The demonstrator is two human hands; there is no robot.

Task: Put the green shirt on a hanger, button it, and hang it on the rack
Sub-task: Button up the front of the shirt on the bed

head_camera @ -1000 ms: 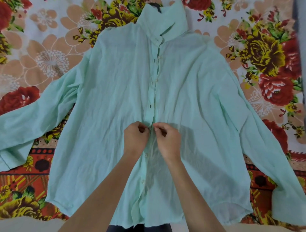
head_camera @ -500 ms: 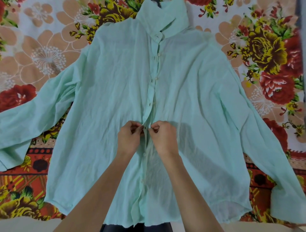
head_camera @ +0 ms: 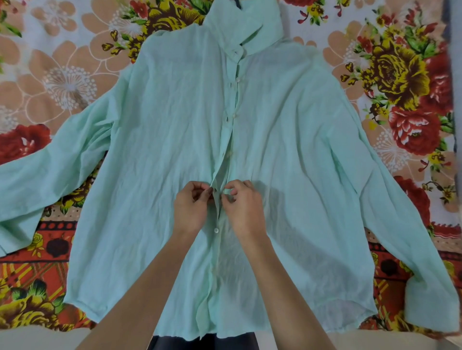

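Observation:
The pale green shirt lies spread flat, front up, collar at the top and sleeves stretched to both sides. A dark hanger hook just shows above the collar. Several upper buttons along the placket look fastened. My left hand pinches the left placket edge at mid-chest. My right hand pinches the right edge beside it, the fingertips almost touching. A white button sits loose just below my hands, and the lower front hangs apart.
A floral bedsheet in red, yellow and peach covers the surface under the shirt. The bed's pale front edge runs along the bottom. A dark garment shows at the bottom centre below the hem.
Both hands have shifted slightly left and down along the placket and kept pinching its edges. The view has tipped a little, so the shirt sits higher in frame.

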